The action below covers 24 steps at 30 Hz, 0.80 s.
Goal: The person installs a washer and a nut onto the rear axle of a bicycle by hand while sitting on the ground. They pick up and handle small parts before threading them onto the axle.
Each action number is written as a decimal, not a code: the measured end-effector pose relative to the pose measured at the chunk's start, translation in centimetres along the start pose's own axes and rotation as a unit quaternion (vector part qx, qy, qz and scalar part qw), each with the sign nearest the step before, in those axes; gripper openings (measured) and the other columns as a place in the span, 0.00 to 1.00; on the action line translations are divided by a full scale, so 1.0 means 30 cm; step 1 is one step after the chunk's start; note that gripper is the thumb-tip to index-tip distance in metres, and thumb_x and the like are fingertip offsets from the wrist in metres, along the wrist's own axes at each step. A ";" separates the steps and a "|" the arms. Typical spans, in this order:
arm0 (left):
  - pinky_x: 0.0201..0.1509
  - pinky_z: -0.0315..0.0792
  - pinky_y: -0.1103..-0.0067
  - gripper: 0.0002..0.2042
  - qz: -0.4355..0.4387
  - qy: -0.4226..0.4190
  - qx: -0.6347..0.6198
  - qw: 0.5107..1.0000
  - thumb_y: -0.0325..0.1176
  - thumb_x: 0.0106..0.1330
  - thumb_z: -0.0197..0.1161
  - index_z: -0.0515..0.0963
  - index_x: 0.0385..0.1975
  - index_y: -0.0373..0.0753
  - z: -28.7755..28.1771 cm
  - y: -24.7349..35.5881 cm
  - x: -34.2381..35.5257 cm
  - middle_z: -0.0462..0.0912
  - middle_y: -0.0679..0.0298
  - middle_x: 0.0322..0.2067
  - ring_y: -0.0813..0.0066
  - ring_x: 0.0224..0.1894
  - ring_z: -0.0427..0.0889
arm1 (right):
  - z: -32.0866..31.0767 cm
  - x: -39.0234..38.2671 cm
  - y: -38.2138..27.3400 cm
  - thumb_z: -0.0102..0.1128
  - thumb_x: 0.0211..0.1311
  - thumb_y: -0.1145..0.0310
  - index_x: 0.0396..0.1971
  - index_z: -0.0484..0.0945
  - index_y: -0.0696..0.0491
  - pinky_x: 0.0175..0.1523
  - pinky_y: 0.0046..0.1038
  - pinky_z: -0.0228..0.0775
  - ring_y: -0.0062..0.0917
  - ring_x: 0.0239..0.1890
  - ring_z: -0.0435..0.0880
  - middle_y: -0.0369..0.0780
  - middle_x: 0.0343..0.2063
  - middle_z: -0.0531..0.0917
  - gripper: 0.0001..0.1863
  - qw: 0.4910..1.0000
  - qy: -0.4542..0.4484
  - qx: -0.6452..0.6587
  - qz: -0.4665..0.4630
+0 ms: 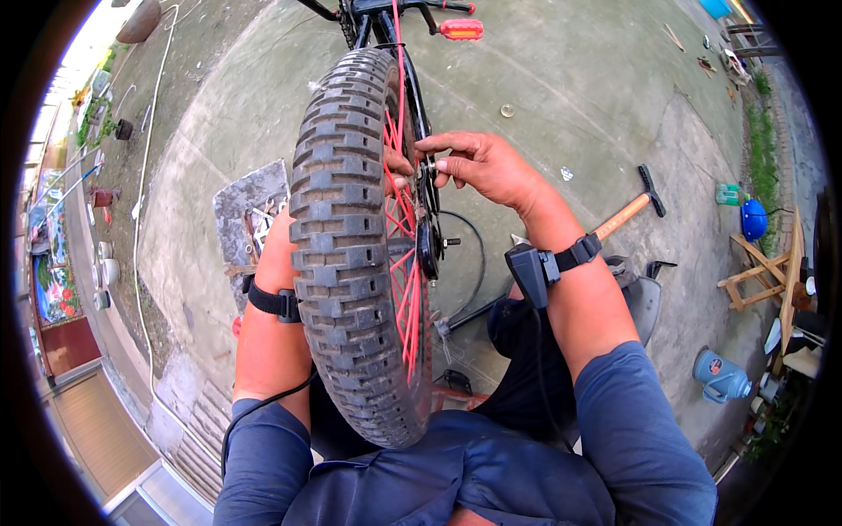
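Note:
A fat-tyred bicycle wheel [342, 219] with a knobbly black tyre and red spokes [409, 302] stands upright between my arms. My left hand [397, 170] reaches behind the tyre; its curled fingers show between the spokes, and the rest is hidden. On the right side of the wheel, my right hand [478, 167] has its thumb and forefinger pinched at a small silvery metal part [428, 166] beside the black frame tube [416, 110]. What either hand's fingertips hold is too small to make out. Below them, an axle bolt [452, 242] sticks out from the black hub area.
A wooden-handled hammer [624, 215] lies right of my right forearm. Left of the wheel, a grey slab [230, 223] bears metal tools. A red pedal [462, 30] juts out ahead. Farther right are a wooden stand [759, 273] and a blue jug [721, 375].

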State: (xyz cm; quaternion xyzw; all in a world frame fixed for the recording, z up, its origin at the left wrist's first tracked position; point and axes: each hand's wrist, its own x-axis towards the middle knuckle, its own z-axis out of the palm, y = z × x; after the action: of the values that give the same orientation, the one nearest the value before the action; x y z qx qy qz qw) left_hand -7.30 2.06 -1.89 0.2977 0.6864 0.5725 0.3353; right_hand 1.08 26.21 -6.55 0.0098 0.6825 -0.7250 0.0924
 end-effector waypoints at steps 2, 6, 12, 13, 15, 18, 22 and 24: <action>0.49 0.76 0.72 0.08 0.036 0.033 0.050 0.998 0.29 0.62 0.70 0.85 0.41 0.41 0.014 0.010 -0.002 0.85 0.65 0.37 0.70 0.44 0.83 | -0.003 0.002 0.004 0.58 0.66 0.75 0.53 0.82 0.51 0.36 0.19 0.73 0.14 0.32 0.82 0.32 0.35 0.86 0.17 1.000 0.001 -0.006 0.003; 0.49 0.76 0.73 0.07 0.117 0.053 0.124 0.984 0.26 0.62 0.69 0.83 0.39 0.39 0.018 -0.036 0.000 0.85 0.64 0.36 0.71 0.43 0.83 | -0.005 0.004 0.000 0.59 0.67 0.74 0.54 0.82 0.51 0.36 0.19 0.72 0.14 0.32 0.82 0.33 0.42 0.86 0.16 1.000 -0.007 -0.017 0.008; 0.49 0.76 0.74 0.06 0.072 0.119 0.040 0.989 0.25 0.63 0.68 0.82 0.39 0.37 0.081 0.020 -0.011 0.84 0.63 0.35 0.71 0.44 0.83 | -0.006 0.002 0.003 0.61 0.66 0.74 0.53 0.83 0.51 0.37 0.19 0.72 0.13 0.32 0.81 0.31 0.36 0.85 0.16 0.999 0.003 -0.041 -0.016; 0.49 0.76 0.74 0.06 0.085 0.119 0.044 0.988 0.25 0.63 0.69 0.82 0.38 0.37 0.075 0.015 -0.007 0.84 0.63 0.35 0.71 0.44 0.83 | -0.004 0.001 -0.001 0.62 0.66 0.74 0.53 0.83 0.51 0.37 0.19 0.72 0.13 0.32 0.81 0.31 0.35 0.84 0.15 0.999 0.004 -0.045 -0.017; 0.49 0.76 0.74 0.06 0.109 0.121 0.056 0.985 0.25 0.63 0.69 0.83 0.38 0.37 0.064 -0.003 -0.005 0.84 0.63 0.35 0.71 0.44 0.83 | 0.002 -0.002 -0.015 0.62 0.66 0.73 0.52 0.83 0.51 0.37 0.19 0.72 0.13 0.32 0.80 0.31 0.34 0.84 0.15 0.999 0.000 -0.037 -0.004; 0.50 0.76 0.73 0.05 0.105 0.119 0.061 0.985 0.27 0.63 0.69 0.83 0.38 0.37 0.060 -0.004 -0.002 0.84 0.63 0.36 0.72 0.44 0.82 | -0.004 -0.002 -0.010 0.62 0.66 0.73 0.52 0.83 0.51 0.37 0.19 0.72 0.13 0.32 0.80 0.31 0.34 0.83 0.15 0.999 -0.002 -0.038 0.004; 0.49 0.75 0.73 0.06 0.090 0.126 0.075 0.985 0.29 0.64 0.69 0.84 0.39 0.37 0.071 0.024 -0.007 0.84 0.63 0.36 0.72 0.43 0.82 | -0.004 0.001 -0.008 0.62 0.66 0.73 0.52 0.83 0.51 0.37 0.19 0.72 0.13 0.32 0.81 0.31 0.34 0.83 0.15 0.999 -0.003 -0.041 0.000; 0.49 0.75 0.74 0.07 0.091 0.113 0.089 0.985 0.30 0.64 0.69 0.84 0.39 0.37 0.065 0.031 -0.008 0.84 0.64 0.35 0.72 0.42 0.82 | 0.002 -0.003 -0.017 0.62 0.66 0.73 0.51 0.83 0.52 0.37 0.19 0.72 0.14 0.33 0.81 0.31 0.35 0.83 0.14 0.999 0.002 -0.040 -0.019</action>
State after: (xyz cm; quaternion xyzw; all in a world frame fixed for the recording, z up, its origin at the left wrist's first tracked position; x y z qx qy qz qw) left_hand -5.56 3.18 -1.17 0.3210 0.7384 0.5668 0.1746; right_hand 1.10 26.17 -6.04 -0.0055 0.7113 -0.6987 0.0769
